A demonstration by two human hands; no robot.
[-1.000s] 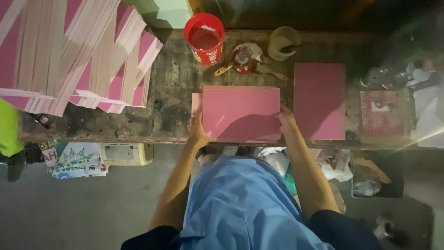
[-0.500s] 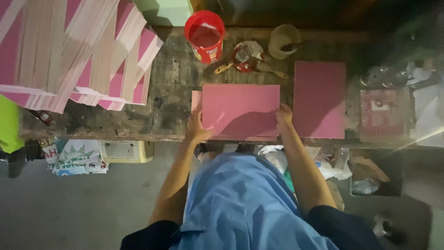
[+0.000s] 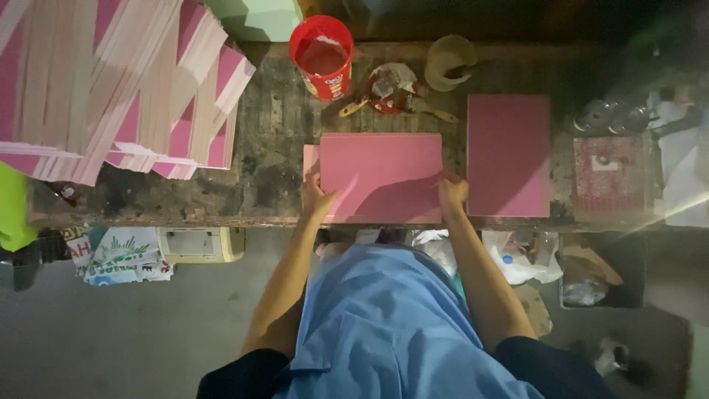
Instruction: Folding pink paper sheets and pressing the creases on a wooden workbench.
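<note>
The scene was dim, brightest on the bench (image 3: 273, 148) at centre. The corners at 1 and 5 o'clock sank into near black. A soft shadow lay across the pink board (image 3: 380, 177). Detail was grainy and slightly blurred throughout, worst toward the edges.

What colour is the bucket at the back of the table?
Red, seen in the head view: the bucket.

We see red bucket (image 3: 321, 55) at bench back edge, beside it small paint tin (image 3: 389, 87) with brushes (image 3: 432, 112). We note fanned pink-and-cream sheet stacks (image 3: 118, 89) far left, separate pink board (image 3: 508, 155) right, tan bowl (image 3: 450, 63) behind.
</note>
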